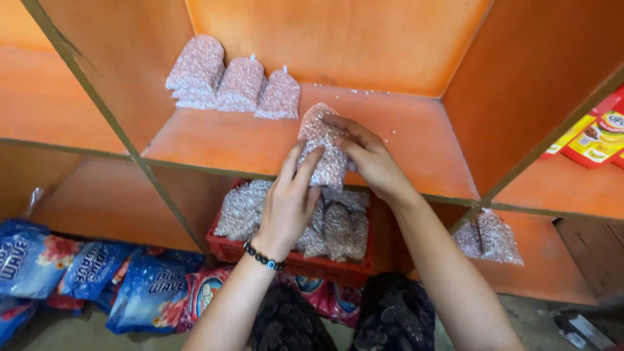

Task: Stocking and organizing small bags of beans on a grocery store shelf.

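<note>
Holding one clear bag of small pale beads (pixel 322 151) between my left hand (pixel 289 198) and right hand (pixel 367 159), fingers closed around it, above the orange shelf (pixel 416 140); three matching bags (pixel 237 81) stand at 11 o'clock, a red crate (pixel 292 260) at 6.

clear plastic bag of small pale beads (pixel 322 149) at orange shelf front, held | three like bags (pixel 234 81) leaning at shelf back left | more in red plastic crate (pixel 292 263) below | two bags (pixel 491 237) lower right | blue printed pouches (pixel 84 276) floor left | red-yellow packs (pixel 595 136) right
</note>
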